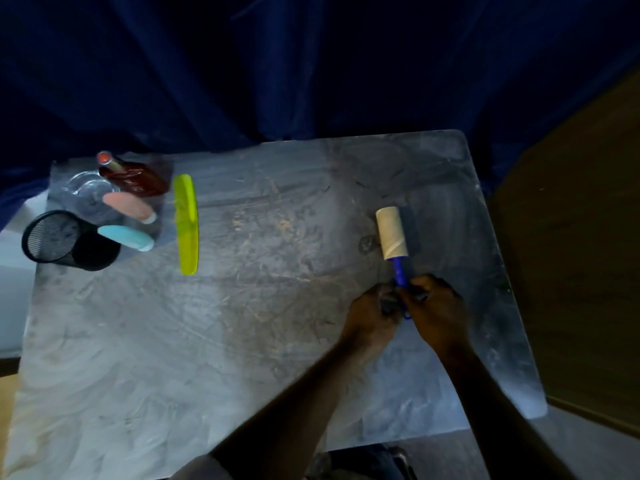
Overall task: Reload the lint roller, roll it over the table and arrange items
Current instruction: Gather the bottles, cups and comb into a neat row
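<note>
The lint roller point(393, 233) lies over the right part of the grey table point(207, 341). It has a bare cardboard core and a blue handle point(401, 271) pointing toward me. Both hands meet at the handle's near end. My right hand point(438, 306) grips the handle. My left hand point(372, 315) is closed beside it, on the handle's end or something small and dark; blur hides which. A yellow-green comb point(187, 223) lies at the left, well away from both hands.
At the far left stand a black mesh cup point(59, 240) on its side, a clear glass point(86, 192), a pink tube point(130, 206), a light blue tube point(126, 237) and a dark red pouch point(138, 178). A blue curtain point(311, 64) hangs behind the table.
</note>
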A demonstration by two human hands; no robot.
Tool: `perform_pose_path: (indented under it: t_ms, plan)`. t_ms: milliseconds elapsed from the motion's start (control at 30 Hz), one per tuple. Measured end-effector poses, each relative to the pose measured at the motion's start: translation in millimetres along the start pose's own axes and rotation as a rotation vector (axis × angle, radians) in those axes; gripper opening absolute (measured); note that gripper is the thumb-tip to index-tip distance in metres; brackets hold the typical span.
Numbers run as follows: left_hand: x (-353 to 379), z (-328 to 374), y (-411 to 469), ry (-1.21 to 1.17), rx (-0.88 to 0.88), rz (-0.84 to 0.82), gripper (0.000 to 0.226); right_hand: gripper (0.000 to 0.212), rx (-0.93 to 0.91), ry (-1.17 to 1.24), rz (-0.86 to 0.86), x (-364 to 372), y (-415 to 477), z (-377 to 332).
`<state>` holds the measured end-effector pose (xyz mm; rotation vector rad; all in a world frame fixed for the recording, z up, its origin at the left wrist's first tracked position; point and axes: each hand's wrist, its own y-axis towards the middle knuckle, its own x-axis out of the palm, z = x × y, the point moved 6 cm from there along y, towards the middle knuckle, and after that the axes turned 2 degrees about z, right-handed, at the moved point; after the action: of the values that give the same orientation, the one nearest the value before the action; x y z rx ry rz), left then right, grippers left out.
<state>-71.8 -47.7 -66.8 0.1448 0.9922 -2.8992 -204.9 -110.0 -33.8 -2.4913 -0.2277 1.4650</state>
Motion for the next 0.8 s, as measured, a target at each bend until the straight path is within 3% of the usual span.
perform_pose_path:
  t_ms: [200,300,367,467,600,800]
  plan:
    - [-20.5,11.8,-2.7,0.124,0.179,0.178,0.025,0.014,-0.010,0.181,-0.118,16.5,11.1,-12.0]
    - [-59.5,12.9,-20.8,0.059,0.276,0.300,0.039,0.014,-0.053,0.282,-0.145,33.2,8.8,-50.3]
    - [-97.8,8.9,-36.5,-0.047,0.327,0.422,0.036,0.014,-0.136,0.323,-0.175,51.8,3.8,-91.8]
    - [-160.3,-14.7,-54.5,-0.265,0.278,0.569,0.032,0.018,-0.264,0.337,-0.263,90.4,-11.2,-163.1]
    - [-235.1,-46.6,-65.2,-0.252,0.187,0.693,0.042,0.020,-0.301,0.318,-0.323,140.6,-25.0,-238.0]
    - [-284.7,-65.7,-49.0,-0.285,0.157,0.648,0.046,0.026,-0.267,0.207,-0.298,176.5,-24.6,-281.3]
